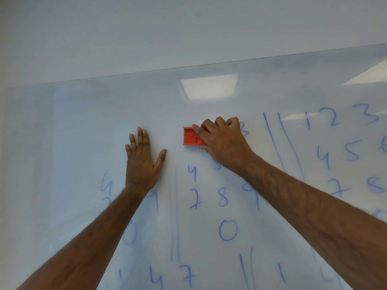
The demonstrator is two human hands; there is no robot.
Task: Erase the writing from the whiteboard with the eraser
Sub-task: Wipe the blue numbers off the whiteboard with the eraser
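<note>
Right hand: the right hand (225, 141) grips the red eraser (191, 136), fingers curled over its top edge and thumb beneath, pressing it flat to the whiteboard (83, 126).
Left hand: the left hand (143, 159) rests flat on the board with fingers straight and spread, holding nothing, just left of the eraser with a clear gap between.
Eraser: one only; its long axis runs left to right, and its free end sticks out leftward from the grip.
Key relation: the blue writing (228, 230) lies mostly below and to the right of the eraser. A partly wiped "3" touches the right hand's far side; the row beginning with 4 sits just beneath. The right hand is plainly the nearer one to all of it.
Cleared patch: the board left of and above the eraser shows no marks.
Count: two hands, one eraser, one board, several groups of digits split by paired lines.
Judgement: much remains; the next stroke likely sweeps down or right.
</note>
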